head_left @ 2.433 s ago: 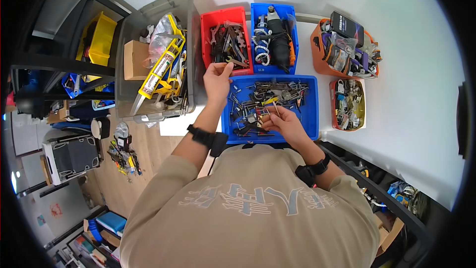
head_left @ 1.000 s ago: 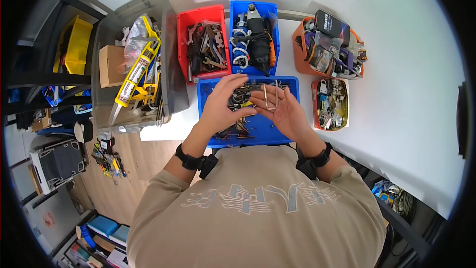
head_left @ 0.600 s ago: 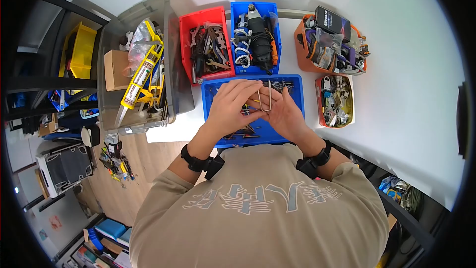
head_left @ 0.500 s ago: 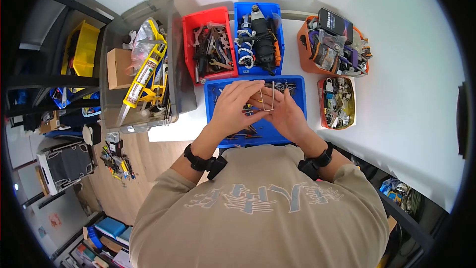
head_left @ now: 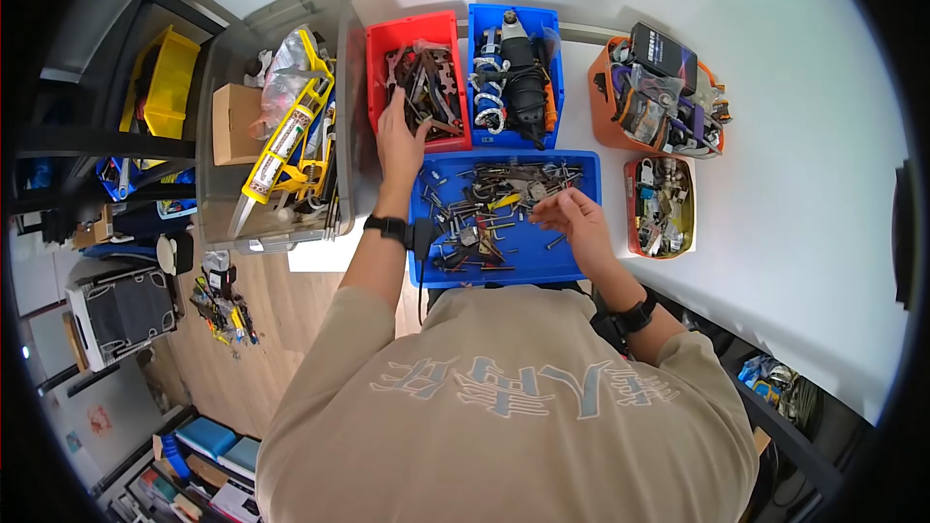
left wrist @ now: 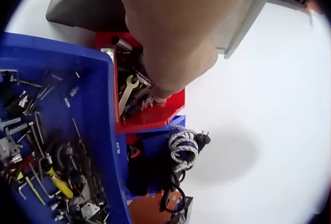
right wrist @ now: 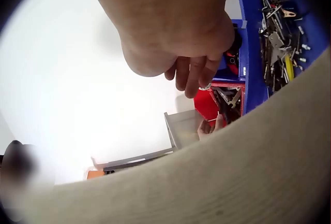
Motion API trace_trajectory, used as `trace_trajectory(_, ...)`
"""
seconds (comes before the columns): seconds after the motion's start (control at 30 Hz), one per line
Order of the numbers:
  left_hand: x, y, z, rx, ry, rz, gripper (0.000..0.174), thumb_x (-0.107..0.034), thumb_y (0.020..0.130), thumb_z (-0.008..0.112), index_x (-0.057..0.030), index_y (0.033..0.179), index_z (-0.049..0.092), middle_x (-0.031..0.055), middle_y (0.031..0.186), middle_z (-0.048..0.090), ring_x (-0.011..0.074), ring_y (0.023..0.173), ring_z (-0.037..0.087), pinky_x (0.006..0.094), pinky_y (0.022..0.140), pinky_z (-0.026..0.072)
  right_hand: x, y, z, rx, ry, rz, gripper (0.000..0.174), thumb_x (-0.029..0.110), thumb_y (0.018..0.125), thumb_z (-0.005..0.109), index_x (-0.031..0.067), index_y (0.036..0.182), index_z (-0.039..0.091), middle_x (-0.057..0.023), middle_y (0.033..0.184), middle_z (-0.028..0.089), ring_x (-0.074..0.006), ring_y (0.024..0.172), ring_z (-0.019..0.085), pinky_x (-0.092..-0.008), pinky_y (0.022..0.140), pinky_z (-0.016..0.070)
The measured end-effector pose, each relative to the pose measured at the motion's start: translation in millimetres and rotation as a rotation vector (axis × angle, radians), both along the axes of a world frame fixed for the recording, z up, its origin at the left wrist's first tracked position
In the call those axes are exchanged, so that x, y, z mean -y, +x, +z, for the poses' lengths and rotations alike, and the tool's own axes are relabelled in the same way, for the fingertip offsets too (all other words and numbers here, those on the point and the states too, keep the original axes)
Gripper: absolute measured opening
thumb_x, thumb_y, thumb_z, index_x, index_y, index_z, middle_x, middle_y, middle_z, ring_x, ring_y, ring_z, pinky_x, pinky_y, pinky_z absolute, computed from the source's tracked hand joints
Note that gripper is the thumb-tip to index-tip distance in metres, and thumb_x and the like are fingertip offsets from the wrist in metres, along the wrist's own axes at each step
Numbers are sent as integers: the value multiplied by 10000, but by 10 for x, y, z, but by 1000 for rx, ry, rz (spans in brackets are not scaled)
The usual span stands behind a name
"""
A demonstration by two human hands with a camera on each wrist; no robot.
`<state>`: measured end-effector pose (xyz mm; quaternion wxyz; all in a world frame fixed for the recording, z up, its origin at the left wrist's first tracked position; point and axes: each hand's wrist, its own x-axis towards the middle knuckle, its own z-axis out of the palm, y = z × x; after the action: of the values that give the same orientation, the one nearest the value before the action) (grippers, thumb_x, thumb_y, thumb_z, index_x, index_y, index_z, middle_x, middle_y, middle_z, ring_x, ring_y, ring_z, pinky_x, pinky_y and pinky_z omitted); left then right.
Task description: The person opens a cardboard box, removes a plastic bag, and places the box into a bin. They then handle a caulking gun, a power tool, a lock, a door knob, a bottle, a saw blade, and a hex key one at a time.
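Note:
My left hand (head_left: 399,143) reaches over the front of the red bin (head_left: 371,87), fingers and thumb spread apart above the tools. Wrenches fill that bin, among them an open-end wrench (left wrist: 128,90). In the right wrist view the left hand (right wrist: 209,128) shows at the bin's edge. My right hand (head_left: 579,228) hangs over the right side of the blue tray (head_left: 542,266), its fingers loosely bent with nothing visible in them. Bolts, hex keys and small metal parts lie in the tray, along with a yellow-handled tool (head_left: 504,201).
Behind the tray stands a blue bin (head_left: 475,126) with a corded power tool (head_left: 523,68). A grey tub (head_left: 218,203) with a yellow caulking gun (head_left: 291,140) is at left. An orange basket (head_left: 605,121) and a small container (head_left: 632,208) stand right.
Both hands were together over the tray with U-shaped bent metal rods. The left hand has moved away to the red bin; the right has drawn back right. The rods no longer show.

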<state>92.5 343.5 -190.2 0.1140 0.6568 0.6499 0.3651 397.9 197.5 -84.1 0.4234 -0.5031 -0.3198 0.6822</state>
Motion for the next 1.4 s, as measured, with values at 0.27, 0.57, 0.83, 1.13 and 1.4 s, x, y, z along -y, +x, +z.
trace_trajectory(0.27,92,117,-236,9,-51,-6,429,-157,905,727,-42,1294,587,168,1486,484,385,1313,495,446,1087,435,29,249,-222,499,92,399,189,209,1028,588,32,1077,636,-103,1030,718,-234,945,706,-354,863,531)
trace_trajectory(0.57,1277,351,-447,-125,-371,-418,436,-163,877,744,-48,1274,607,161,1389,568,380,1239,569,448,1033,486,-304,517,-1275,1217,628,572,456,164,849,746,57,1247,550,-140,1225,589,-363,1172,572,-449,973,506)
trace_trajectory(0.83,1520,583,-198,-115,-534,-422,415,-204,895,727,-67,1271,617,142,1406,567,368,1274,554,442,1063,465,-661,-84,-1646,1527,837,753,864,390,786,830,36,1472,443,-167,1289,544,-331,1203,559,-497,1044,462)
trace_trajectory(1.13,1765,509,-210,-176,-622,-449,368,-213,897,719,-61,1220,628,114,1300,617,346,1216,587,442,1018,492,-635,-44,-2049,1439,786,896,439,254,922,659,15,1273,550,-145,1188,620,-322,1105,621,-437,957,508)
trace_trajectory(1.4,1702,652,19,-158,-681,-450,315,-223,908,709,-83,1179,632,119,1226,632,349,1172,609,445,984,504,-565,-37,-1919,1396,820,752,524,314,868,674,-18,1258,562,-181,1308,578,-325,1180,576,-458,968,490)
